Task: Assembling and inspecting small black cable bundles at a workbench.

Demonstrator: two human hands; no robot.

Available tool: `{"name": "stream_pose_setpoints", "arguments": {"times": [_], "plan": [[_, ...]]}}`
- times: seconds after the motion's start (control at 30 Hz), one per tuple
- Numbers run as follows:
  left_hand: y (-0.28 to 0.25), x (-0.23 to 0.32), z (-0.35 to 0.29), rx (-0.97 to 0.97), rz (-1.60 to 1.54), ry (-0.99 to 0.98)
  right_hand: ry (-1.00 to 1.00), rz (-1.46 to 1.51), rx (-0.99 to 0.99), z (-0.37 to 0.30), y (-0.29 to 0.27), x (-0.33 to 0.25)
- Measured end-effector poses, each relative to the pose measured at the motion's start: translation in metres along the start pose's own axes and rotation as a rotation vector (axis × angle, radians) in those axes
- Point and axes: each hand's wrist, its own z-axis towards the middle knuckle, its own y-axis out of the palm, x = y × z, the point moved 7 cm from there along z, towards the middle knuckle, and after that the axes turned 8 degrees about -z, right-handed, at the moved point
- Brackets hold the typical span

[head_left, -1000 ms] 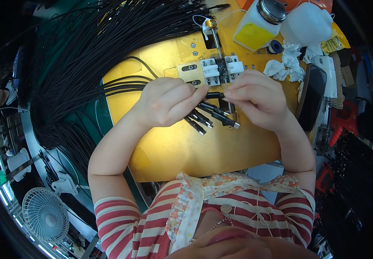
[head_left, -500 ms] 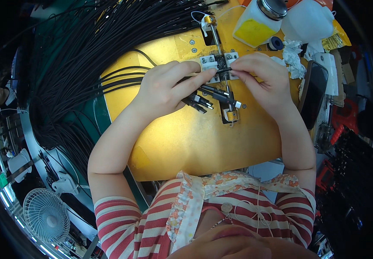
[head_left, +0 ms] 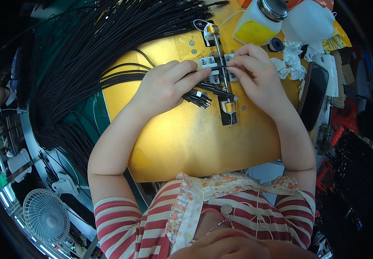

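Observation:
My left hand is closed round several black cables whose connector ends stick out below its fingers. One black cable reaches from its thumb and forefinger to my right hand, which pinches the tip. This cable crosses the slim metal rod of a fixture, level with its white blocks. A gold end piece caps the rod at the far side and another at the near side. Both stand over slots in the gold plate.
A large bundle of black cables covers the left and far side. At the far right stand a metal-lidded bottle, a black spool, crumpled tissue and a phone. A white fan is at lower left.
My right fingertips have moved slightly left along the cable. The rod's two gold end pieces have shifted inward, toward each other. The connector ends under my left hand have drawn closer to it.

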Motion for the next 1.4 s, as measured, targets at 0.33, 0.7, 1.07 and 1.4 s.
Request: {"name": "stream_pose_setpoints", "arguments": {"times": [0.33, 0.7, 1.07, 1.4], "plan": [[0.000, -0.002, -0.002, -0.010, -0.013, -0.017, -0.123, -0.145, 0.022, -0.003, -0.006, -0.014], [-0.002, -0.008, -0.006, -0.033, -0.037, 0.011, -0.178, -0.164, 0.002, -0.008, -0.004, -0.016], [-0.034, 0.001, 0.003, 0.099, -0.060, 0.165, -0.202, -0.127, 0.113, -0.009, -0.013, -0.018], [-0.015, 0.008, -0.003, -0.027, -0.160, 0.068, -0.349, 0.252, 0.017, -0.017, -0.011, -0.045]]}}
